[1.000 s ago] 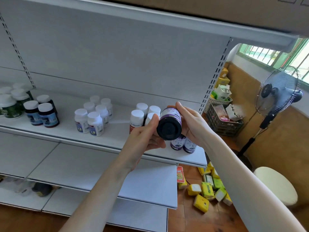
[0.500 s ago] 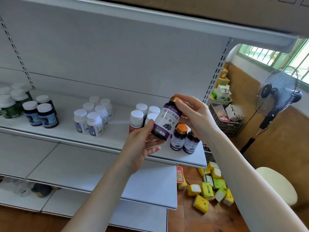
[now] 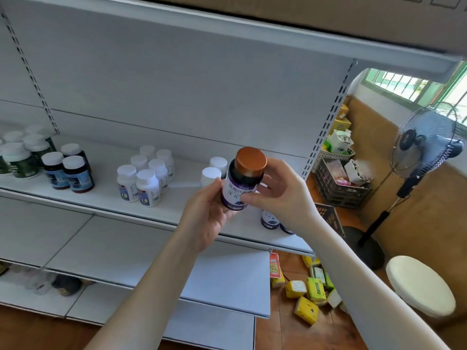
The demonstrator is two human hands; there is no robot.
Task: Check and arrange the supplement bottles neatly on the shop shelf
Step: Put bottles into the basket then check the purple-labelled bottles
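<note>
Head view: the dark, purple-labelled supplement bottle with a copper-orange cap (image 3: pixel 243 181) is held upright before the white metal shelf (image 3: pixel 106 195). The left hand (image 3: pixel 209 218) grips it and the right hand (image 3: pixel 278 195) pinches it. It looks like label-checking; next it needs setting beside the matching purple-labelled bottles (image 3: pixel 270 219).

Left hand (image 3: pixel 209 215), right hand (image 3: pixel 283 195) raised, fingers (image 3: pixel 254 197) curled round bottle (image 3: pixel 237 186)

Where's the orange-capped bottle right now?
Mid-frame in the head view, the orange-capped bottle is held cap up between the left hand and right hand, near the right end of the shelf.
</note>
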